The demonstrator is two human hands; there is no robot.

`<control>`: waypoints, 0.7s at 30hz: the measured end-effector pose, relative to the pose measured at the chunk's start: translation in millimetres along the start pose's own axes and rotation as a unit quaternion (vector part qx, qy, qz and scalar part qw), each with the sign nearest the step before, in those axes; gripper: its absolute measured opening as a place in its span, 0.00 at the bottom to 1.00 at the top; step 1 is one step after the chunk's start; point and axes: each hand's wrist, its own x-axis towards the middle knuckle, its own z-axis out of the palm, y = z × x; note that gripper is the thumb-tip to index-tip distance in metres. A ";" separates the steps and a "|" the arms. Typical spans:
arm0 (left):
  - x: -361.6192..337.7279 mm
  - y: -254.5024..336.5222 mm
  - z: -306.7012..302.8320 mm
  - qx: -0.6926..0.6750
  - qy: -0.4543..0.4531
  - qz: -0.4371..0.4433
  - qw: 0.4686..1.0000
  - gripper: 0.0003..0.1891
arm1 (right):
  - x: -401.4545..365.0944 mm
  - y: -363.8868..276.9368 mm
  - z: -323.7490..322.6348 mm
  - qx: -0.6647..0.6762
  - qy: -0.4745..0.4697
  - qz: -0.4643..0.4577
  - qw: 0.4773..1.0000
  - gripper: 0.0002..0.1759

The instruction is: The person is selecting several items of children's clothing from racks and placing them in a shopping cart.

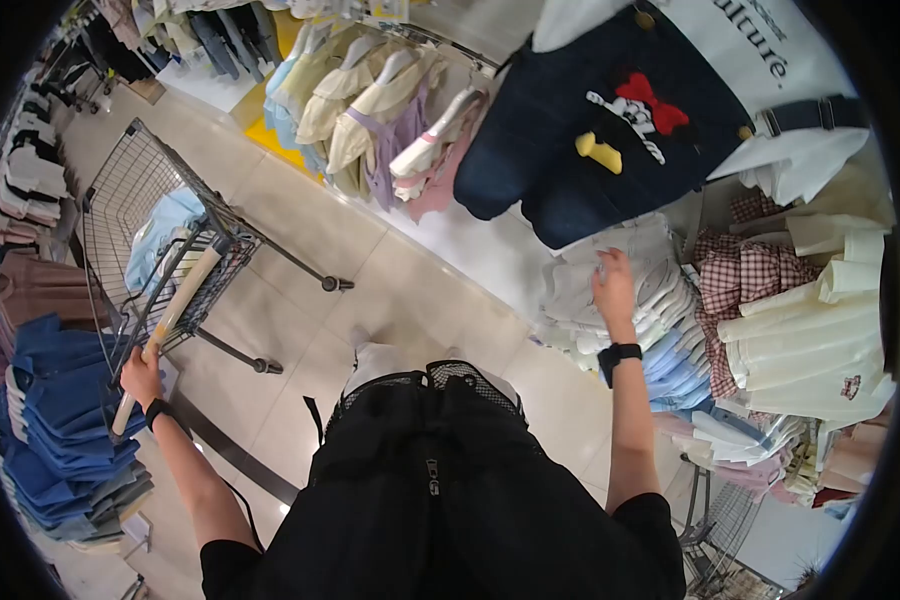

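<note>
My left hand [142, 376] is wrapped around the pale handle [170, 318] of a wire shopping cart [135, 170]. Inside the cart lie a light blue garment [160, 235] and other folded clothes. On the other side, my right hand [615, 285] reaches to a row of white tops [655, 265] on a rack, its fingers apart and slightly bent, the tips right at the fabric. Just above it hangs a navy overall dress [610, 130] with a cartoon figure and red bow, over a white top with black lettering.
Blue shirts [55, 400] hang at the left. Small pastel clothes [370, 120] hang along a white platform [440, 240] ahead. Checked garments [725, 290] and cream skirts [800, 340] fill the right rack. Another cart [720, 520] stands at lower right. Tiled floor [290, 420] runs between.
</note>
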 end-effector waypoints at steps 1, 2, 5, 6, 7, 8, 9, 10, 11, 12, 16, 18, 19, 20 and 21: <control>2.9 -2.8 1.0 -0.004 -0.001 0.001 1.000 0.23 | 7.5 -28.0 5.0 0.009 -0.001 -0.046 0.999 0.15; 5.5 -6.0 3.6 -0.012 0.009 0.002 1.000 0.23 | 18.9 -59.7 5.9 0.017 -0.002 -0.091 0.996 0.15; 15.6 -31.1 22.8 -0.020 0.015 -0.002 1.000 0.23 | 49.6 -151.5 11.6 0.055 0.015 -0.153 0.987 0.12; 20.1 -40.7 27.6 -0.018 0.014 -0.004 1.000 0.23 | 57.1 -175.6 19.3 0.081 -0.035 -0.127 0.988 0.13; 27.9 -47.8 31.3 -0.016 0.009 -0.001 1.000 0.24 | 66.3 -194.3 26.1 0.106 -0.084 -0.099 0.986 0.13; 33.8 -53.8 37.2 -0.014 0.003 0.002 1.000 0.24 | 74.5 -203.0 48.5 0.107 -0.085 -0.100 0.986 0.13; 39.8 -58.8 38.8 -0.011 0.001 0.002 1.000 0.24 | 80.0 -204.8 84.5 0.169 -0.146 -0.061 0.973 0.13; 43.0 -58.3 40.7 -0.013 0.009 0.001 1.000 0.24 | 80.9 -203.9 116.0 0.228 -0.205 -0.022 0.952 0.12; 49.3 -60.2 43.9 -0.014 0.020 -0.001 1.000 0.24 | 80.5 -207.6 141.0 0.229 -0.206 -0.026 0.951 0.12; 56.9 -64.8 48.0 -0.012 0.007 0.000 1.000 0.25 | 80.9 -213.0 165.0 0.352 -0.255 0.126 0.892 0.14; 84.0 -73.3 61.7 -0.017 -0.005 -0.001 1.000 0.25 | 79.7 -228.8 212.4 0.616 -0.248 0.420 0.618 0.23; 95.9 -72.0 64.5 -0.015 0.000 0.000 1.000 0.25 | 85.6 -230.2 222.3 0.623 -0.229 0.459 0.590 0.24; 103.8 -69.3 65.8 -0.016 0.008 0.004 1.000 0.25 | 91.1 -230.0 225.8 0.631 -0.204 0.496 0.561 0.26; 112.1 -66.6 66.3 -0.015 0.002 0.000 1.000 0.25 | 95.4 -228.1 229.5 0.632 -0.194 0.507 0.553 0.25; 127.0 -62.3 66.4 -0.014 0.002 0.005 1.000 0.25 | 102.7 -223.4 238.2 0.634 -0.192 0.510 0.549 0.25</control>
